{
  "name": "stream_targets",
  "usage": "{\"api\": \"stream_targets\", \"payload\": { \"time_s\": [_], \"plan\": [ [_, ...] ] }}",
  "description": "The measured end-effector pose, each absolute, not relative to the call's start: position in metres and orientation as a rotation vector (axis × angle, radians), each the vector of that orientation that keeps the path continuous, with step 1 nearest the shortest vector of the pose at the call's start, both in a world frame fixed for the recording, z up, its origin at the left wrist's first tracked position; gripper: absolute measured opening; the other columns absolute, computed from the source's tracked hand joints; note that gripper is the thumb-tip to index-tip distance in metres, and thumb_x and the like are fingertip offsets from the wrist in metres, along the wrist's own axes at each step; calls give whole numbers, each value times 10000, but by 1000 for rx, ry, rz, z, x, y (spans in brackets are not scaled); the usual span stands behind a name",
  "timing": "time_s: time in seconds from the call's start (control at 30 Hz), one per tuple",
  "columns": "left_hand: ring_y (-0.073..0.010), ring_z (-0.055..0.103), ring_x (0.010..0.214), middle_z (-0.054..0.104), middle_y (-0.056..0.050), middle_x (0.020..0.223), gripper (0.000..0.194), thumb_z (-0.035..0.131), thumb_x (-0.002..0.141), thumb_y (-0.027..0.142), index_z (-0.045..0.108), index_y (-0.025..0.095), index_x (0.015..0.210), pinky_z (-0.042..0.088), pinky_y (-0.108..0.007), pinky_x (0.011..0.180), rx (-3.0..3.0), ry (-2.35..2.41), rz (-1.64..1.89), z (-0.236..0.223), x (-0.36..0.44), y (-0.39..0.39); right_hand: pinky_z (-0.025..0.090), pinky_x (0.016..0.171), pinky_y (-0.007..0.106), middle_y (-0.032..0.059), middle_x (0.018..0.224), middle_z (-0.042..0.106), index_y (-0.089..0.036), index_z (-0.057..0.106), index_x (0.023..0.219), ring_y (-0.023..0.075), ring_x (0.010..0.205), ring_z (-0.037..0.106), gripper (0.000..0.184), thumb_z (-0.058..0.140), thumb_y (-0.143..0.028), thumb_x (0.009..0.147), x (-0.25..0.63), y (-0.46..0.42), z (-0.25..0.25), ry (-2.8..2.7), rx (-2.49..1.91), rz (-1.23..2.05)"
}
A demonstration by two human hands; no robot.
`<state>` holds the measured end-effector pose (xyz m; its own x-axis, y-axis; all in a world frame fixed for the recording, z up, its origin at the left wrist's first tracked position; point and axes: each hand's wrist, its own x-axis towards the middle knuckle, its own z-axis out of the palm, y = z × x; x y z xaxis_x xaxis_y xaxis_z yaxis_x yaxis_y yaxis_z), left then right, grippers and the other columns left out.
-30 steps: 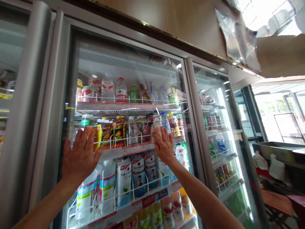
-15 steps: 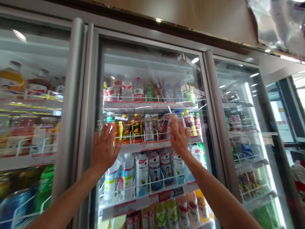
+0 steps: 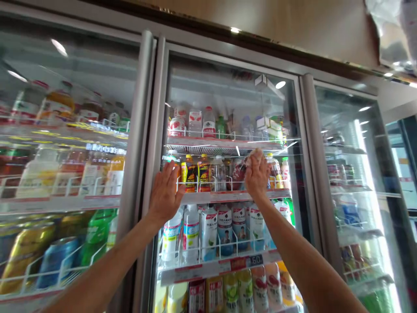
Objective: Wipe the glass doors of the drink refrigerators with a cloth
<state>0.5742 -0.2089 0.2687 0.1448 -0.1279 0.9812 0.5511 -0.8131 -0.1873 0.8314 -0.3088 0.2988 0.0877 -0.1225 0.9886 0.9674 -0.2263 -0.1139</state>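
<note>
In front of me stands a closed glass door of a drinks fridge. My left hand rests with its fingers stretched out near the door's left edge, by the metal frame. My right hand is raised against the glass at the level of the second shelf. Under its fingers is a pale, crumpled cloth, pressed to the pane and partly hidden by the hand. Behind the glass, bottles stand in rows on wire-fronted shelves.
Another glass door with bottles and cans is on the left, and a third on the right. Vertical metal door edges separate them. A wooden panel runs above, with a plastic-wrapped bundle at upper right.
The view has turned left, so the fridge sits further right in the picture. My right hand, blurred before, is now sharper and a little higher with the cloth. My left hand stays by the frame.
</note>
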Motion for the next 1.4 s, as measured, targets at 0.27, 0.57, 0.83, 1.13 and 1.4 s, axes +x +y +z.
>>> {"api": "stream_targets", "payload": {
  "time_s": [0.27,0.57,0.83,1.13,1.4],
  "plan": [
    [-220,124,1375,174,-103,1488,564,293,902,358,129,183,1413,173,-441,1104,-1914,-310,-1805,277,573,-216,177,1101,468,-13,1474,245,-362,308,1350,209,1370,156,514,453,-308,860,760,-276,290,-1562,-1219,-1580],
    [-248,173,1364,228,-130,1467,559,297,896,387,202,164,1400,127,-497,1092,-1880,-492,-1796,268,596,-202,178,1116,439,9,1496,183,-260,257,1395,202,1383,109,532,364,-226,875,808,-295,295,-1364,-1224,-1548],
    [-291,125,1369,193,-165,1468,599,316,882,407,217,113,1395,88,-550,1078,-1803,-606,-1722,279,607,-203,236,1057,529,83,1463,262,-212,370,1341,247,1348,218,473,319,-230,872,893,-332,307,-796,-1250,-1342],
    [-281,133,1368,157,-119,1486,624,345,872,389,142,162,1417,93,-546,1094,-1774,-628,-1719,277,609,-200,262,1050,516,109,1461,262,-178,374,1341,254,1352,214,491,328,-228,855,937,-355,302,-851,-1362,-1324],
    [-317,178,1352,181,-133,1478,583,319,881,389,204,154,1402,122,-574,1082,-1752,-635,-1671,282,608,-205,231,1092,443,13,1486,219,-277,367,1344,212,1371,168,491,363,-217,857,876,-322,311,-1317,-1257,-1540]
  ]
}}
